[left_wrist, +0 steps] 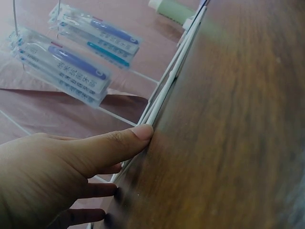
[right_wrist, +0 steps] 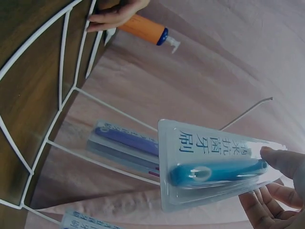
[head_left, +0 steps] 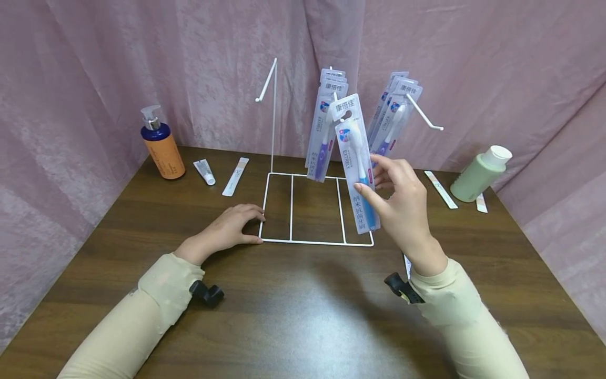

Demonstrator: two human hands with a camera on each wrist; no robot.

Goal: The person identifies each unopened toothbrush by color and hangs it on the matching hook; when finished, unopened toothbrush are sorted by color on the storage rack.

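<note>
Near the middle of the tabletop [head_left: 303,310] stands a white wire rack [head_left: 316,242], and the right hand [head_left: 402,202] pinches a toothbrush pack [head_left: 356,158] upright over the rack's right side, thumb on the front face and fingers behind. The pack's top sits close to the middle hook, in front of the packs hanging there [head_left: 326,121]; whether its hang hole is on the hook I cannot tell, since the card hides the wire tip. A second bunch of packs [head_left: 395,113] hangs on the right hook [head_left: 424,119], while the left hook [head_left: 265,84] is bare.

The left hand [head_left: 226,230] lies flat with relaxed fingers, holding nothing, fingertips touching the rack's near left corner. That seems a sound brace: the frame is thin wire and probably light, so pressure there should keep it from tipping as packs slide along a hook. Keeping the pack vertical and its card square to the hook should help.

The pack is a clear, glossy blister on stiff card, long and flat, with a blue-handled brush inside. The tabletop is dark wood grain. Toward its far left corner stand a pump bottle [head_left: 161,145] and a small tube [head_left: 204,172]; toward the far right, a pale green bottle [head_left: 480,173]. Pink cloth hangs behind.
</note>
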